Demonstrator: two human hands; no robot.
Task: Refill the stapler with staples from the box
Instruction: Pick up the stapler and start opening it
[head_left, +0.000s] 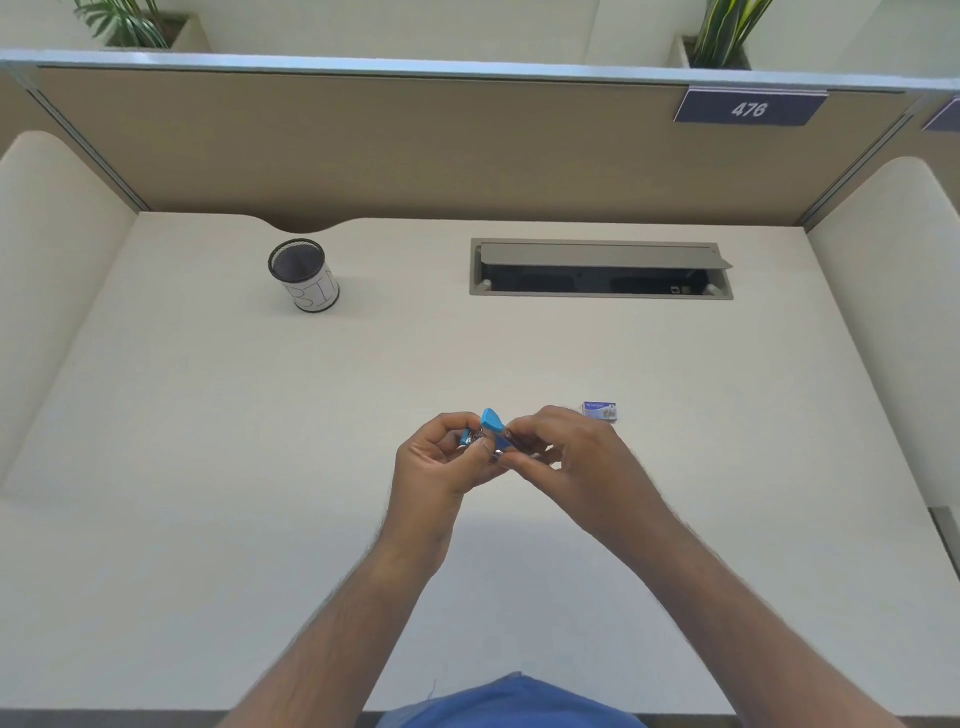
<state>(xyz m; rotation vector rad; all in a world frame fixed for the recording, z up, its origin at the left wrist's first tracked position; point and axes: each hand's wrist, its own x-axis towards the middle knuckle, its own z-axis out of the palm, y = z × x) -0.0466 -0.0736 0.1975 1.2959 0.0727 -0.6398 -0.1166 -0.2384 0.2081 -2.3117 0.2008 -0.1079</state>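
A small blue stapler (492, 427) is held above the middle of the desk, between both hands. My left hand (441, 460) grips its left end, where a bit of metal shows. My right hand (563, 449) pinches its right side, and the blue top is tilted upward. The fingers hide most of the stapler, so I cannot tell whether any staples are in it. A small blue-and-white staple box (600, 410) lies on the desk just beyond and to the right of my right hand, apart from it.
A black mesh cup (304, 275) with a white label stands at the back left of the white desk (208, 467). An open cable tray (600, 270) is set into the desk at the back right. Beige partition walls enclose the desk on three sides.
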